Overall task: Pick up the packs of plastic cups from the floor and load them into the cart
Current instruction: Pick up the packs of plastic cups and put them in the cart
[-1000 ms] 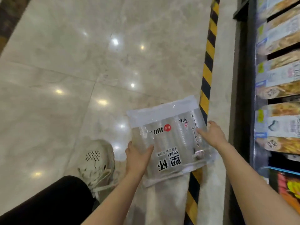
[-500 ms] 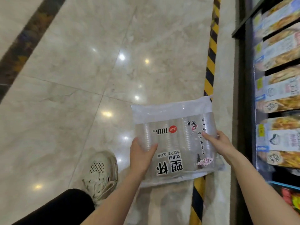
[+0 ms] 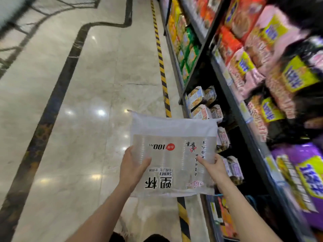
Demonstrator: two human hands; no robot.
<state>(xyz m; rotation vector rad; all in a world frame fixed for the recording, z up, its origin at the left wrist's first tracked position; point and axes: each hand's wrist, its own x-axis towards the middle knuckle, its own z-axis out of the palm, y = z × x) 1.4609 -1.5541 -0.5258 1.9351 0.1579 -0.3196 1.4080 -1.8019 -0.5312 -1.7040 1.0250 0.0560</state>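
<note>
Place: a shop aisle.
Shelves [image 3: 206, 55]: at 2 o'clock, stacked with snack packets [image 3: 244, 21].
Floor [image 3: 97, 81]: polished marble; hazard-striped tape [image 3: 160, 62] at 12.

Cup pack held over aisle floor

Pack of plastic cups [image 3: 173, 159] held flat, clear of the floor, printing upside down. Left hand [image 3: 133, 165] grips its left edge, right hand [image 3: 214, 169] its right edge. Striped floor tape [image 3: 161, 67] alongside stocked shelves [image 3: 244, 75].

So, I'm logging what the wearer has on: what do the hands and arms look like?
Both forearms are bare, with no sleeves in view. The left hand and right hand have no gloves, and no rings, watch or bands are visible.
</note>
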